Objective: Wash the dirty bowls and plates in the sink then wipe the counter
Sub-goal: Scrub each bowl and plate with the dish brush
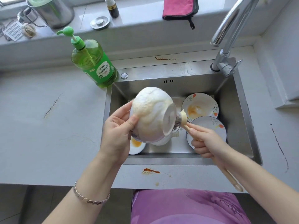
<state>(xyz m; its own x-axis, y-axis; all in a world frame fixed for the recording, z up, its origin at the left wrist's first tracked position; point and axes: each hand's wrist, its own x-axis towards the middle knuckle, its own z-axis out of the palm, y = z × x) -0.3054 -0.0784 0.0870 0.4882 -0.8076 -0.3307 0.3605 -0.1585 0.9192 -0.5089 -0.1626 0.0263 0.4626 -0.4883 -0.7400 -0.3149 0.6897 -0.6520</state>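
Over the left half of the sink (163, 88), the left hand (118, 131) grips the sudsy bowl (150, 113) by its rim, tipped sideways, foot ring facing right. The right hand (206, 143) is curled round the brush (184, 117) handle, which slants back toward the sink's front right corner. Its head (cream, foamy) sits against that foot.

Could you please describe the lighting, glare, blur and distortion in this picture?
Head view: soft, even daylight with faint shadows; glare streaks the tap; wide-angle lens bows the counter edges; the bowl and the brush in the right hand look slightly blurred.
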